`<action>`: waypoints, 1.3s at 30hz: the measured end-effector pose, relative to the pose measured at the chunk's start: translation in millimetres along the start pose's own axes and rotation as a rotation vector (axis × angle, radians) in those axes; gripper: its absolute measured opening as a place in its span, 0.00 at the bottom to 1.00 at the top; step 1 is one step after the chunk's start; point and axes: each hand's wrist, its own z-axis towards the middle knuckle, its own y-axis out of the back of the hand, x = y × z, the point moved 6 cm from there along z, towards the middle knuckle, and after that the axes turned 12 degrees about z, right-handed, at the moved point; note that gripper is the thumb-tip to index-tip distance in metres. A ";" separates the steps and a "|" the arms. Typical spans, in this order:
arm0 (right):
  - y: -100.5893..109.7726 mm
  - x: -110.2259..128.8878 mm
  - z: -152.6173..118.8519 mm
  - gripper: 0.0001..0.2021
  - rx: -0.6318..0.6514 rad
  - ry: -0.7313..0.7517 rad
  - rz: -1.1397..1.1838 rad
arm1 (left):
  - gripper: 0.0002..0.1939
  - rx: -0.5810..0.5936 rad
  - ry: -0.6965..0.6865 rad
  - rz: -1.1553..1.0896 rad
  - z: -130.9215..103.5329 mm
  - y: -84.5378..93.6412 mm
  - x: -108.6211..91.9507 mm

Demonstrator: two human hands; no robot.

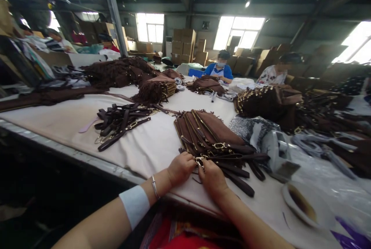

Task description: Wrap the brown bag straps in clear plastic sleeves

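Brown pouches [208,127] with gold zippers lie overlapped in a stack in front of me, their dark straps [239,179] trailing to the right. At the near edge of the stack, my left hand [182,167] is closed on a gold metal clasp [199,161]. My right hand [213,177] pinches the same clasp from the other side, its fingertips close to those of the left. Left of the stack is a pile of loose dark straps [123,121] with metal hooks.
Fringed brown pieces [116,72] are heaped at the back left, with more bundles [269,102] at the right. A tape dispenser [279,152] and a white dish [304,204] stand at right. People [218,69] sit across the table [69,119].
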 end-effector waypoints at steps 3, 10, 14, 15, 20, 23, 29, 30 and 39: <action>0.1 1.0 0.8 0.08 -0.010 0.020 -0.004 | 0.12 -0.014 0.020 -0.006 1.0 -0.3 0.8; 4.6 8.4 -25.8 0.08 0.044 0.054 -0.082 | 0.13 -0.025 0.056 -0.062 2.4 4.2 1.3; 18.9 10.2 -63.0 0.15 0.094 0.101 -0.029 | 0.10 -0.064 0.124 -0.229 -4.3 17.1 8.7; 23.9 8.8 -72.3 0.17 0.111 0.115 -0.005 | 0.09 -0.090 0.194 -0.272 -6.4 20.4 16.1; 51.1 -19.5 -102.2 0.12 0.166 -0.009 0.061 | 0.12 -0.241 0.800 -0.368 -15.0 17.6 80.0; 66.4 -37.3 -104.1 0.14 0.160 -0.124 0.028 | 0.25 -0.139 1.120 -0.508 -9.1 -8.5 110.1; 106.6 -44.5 -67.6 0.13 -0.040 -0.075 -0.061 | 0.35 -0.077 1.143 -0.488 20.4 -34.8 118.6; 113.7 -44.9 -56.3 0.14 -0.096 -0.050 -0.072 | 0.37 -0.071 1.134 -0.422 21.4 -36.3 117.1; 69.8 -42.5 53.1 0.45 0.096 -0.010 -0.295 | 0.37 -0.086 1.049 -0.298 8.5 -40.6 114.3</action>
